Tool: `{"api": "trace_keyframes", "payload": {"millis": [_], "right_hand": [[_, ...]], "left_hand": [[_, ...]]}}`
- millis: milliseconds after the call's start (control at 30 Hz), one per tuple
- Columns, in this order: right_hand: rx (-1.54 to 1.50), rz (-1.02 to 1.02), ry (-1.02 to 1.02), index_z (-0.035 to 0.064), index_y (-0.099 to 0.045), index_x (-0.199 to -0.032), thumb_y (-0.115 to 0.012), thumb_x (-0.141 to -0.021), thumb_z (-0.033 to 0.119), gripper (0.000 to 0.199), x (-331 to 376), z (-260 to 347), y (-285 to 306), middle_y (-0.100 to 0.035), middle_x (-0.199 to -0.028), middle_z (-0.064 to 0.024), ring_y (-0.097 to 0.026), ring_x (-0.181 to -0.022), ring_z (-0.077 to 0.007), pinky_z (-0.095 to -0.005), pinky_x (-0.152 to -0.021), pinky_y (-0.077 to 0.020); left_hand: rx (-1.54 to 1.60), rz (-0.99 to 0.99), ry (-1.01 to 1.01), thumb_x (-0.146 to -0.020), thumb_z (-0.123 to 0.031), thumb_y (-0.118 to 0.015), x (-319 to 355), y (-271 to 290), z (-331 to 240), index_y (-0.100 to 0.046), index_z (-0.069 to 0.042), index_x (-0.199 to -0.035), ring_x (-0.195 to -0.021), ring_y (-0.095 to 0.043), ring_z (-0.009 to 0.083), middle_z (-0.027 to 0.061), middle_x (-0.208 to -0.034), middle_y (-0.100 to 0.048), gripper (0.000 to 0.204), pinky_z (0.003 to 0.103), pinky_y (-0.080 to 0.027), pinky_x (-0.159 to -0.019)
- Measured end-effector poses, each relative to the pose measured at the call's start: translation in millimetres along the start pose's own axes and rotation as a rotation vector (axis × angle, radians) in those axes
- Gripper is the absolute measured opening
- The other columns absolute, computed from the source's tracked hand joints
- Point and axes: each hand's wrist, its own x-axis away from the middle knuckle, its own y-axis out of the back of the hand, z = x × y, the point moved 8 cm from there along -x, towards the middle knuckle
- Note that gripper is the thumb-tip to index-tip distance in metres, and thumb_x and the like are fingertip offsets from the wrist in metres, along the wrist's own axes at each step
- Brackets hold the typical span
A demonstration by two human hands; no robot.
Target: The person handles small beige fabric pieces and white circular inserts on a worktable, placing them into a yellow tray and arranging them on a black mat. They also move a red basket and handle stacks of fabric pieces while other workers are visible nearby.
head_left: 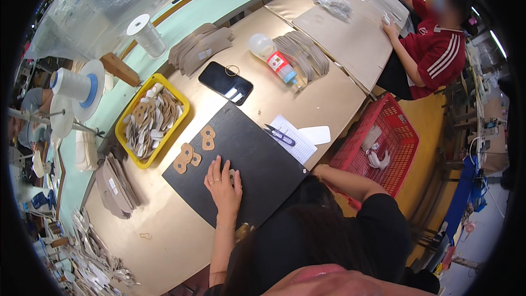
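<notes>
My left hand (222,187) lies on a black mat (252,159), fingers stretched out. A small tan piece with a dark hole (233,176) shows between its index finger and thumb; I cannot tell whether it is gripped. Beyond the fingertips, several tan, rounded two-lobed pieces (187,154) with dark spots lie loosely grouped, and another tan two-lobed piece (207,137) sits a little farther off. My right hand (320,171) is by the mat's right corner, mostly hidden behind dark hair, its fingers out of sight.
A yellow basket (184,115) of cut pieces stands left of the mat. Beyond are a phone (226,83), a bottle (274,60) and stacked grey pieces (200,49). Thread snips (280,135) lie on paper. A red crate (402,131) stands right; a person in red (438,55) sits behind.
</notes>
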Motion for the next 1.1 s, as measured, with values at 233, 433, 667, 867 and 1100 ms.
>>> {"api": "trace_keyframes", "payload": {"millis": [233,433,667,867,1100], "right_hand": [[0.537,0.33,0.031,0.0076,-0.066,-0.121,-0.057,-0.091,0.049,0.052,121.5,43.7,50.8,-0.069,-0.115,-0.0166,-0.064,-0.11,-0.034,-0.0425,-0.095,-0.0489],[0.239,0.766,0.527,0.0038,-0.063,-0.122,-0.052,-0.1,0.035,0.04,197.0,200.9,114.1,-0.07,-0.109,-0.0162,-0.065,-0.105,-0.03,-0.0374,-0.09,-0.0491],[0.334,0.292,1.078,0.0036,-0.059,-0.125,-0.064,-0.092,0.031,0.043,193.6,364.0,191.3,-0.065,-0.112,-0.0163,-0.062,-0.104,-0.0339,-0.0399,-0.09,-0.0485],[0.424,-0.249,1.134,0.0062,-0.055,-0.132,-0.066,-0.089,0.027,0.048,131.1,456.0,219.4,-0.059,-0.125,-0.0172,-0.056,-0.116,-0.0352,-0.0417,-0.099,-0.0447],[0.482,-0.586,1.103,0.0128,-0.057,-0.131,-0.07,-0.083,0.021,0.051,15.4,512.0,234.3,-0.048,-0.143,-0.0186,-0.05,-0.126,-0.0387,-0.0452,-0.106,-0.0428]], "left_hand": [[0.096,-0.054,0.046,-0.087,-0.015,-0.069,-3.5,0.0,0.5,-0.054,-0.003,-0.133,-0.132,-0.043,0.0365,0.0185,-0.141,-0.049,0.051,0.048,-0.033,-0.107],[0.269,-0.127,0.102,-0.083,-0.013,-0.072,1.8,11.4,12.6,-0.058,-0.008,-0.129,-0.129,-0.045,0.0366,0.0146,-0.137,-0.051,0.049,0.047,-0.035,-0.107],[0.293,-0.373,0.131,-0.082,-0.005,-0.071,-4.9,63.2,47.0,-0.056,-0.006,-0.13,-0.128,-0.046,0.0362,0.0151,-0.139,-0.049,0.05,0.045,-0.038,-0.107],[-0.017,-0.463,0.355,-0.082,-0.017,-0.076,-41.4,122.6,132.5,-0.051,-0.009,-0.137,-0.129,-0.043,0.0402,0.0209,-0.146,-0.039,0.062,0.045,-0.039,-0.107],[0.048,-0.123,0.32,-0.066,-0.045,-0.086,-118.5,95.3,231.9,-0.044,-0.014,-0.146,-0.14,-0.029,0.0476,0.0291,-0.152,-0.03,0.096,0.049,-0.032,-0.114]]}}
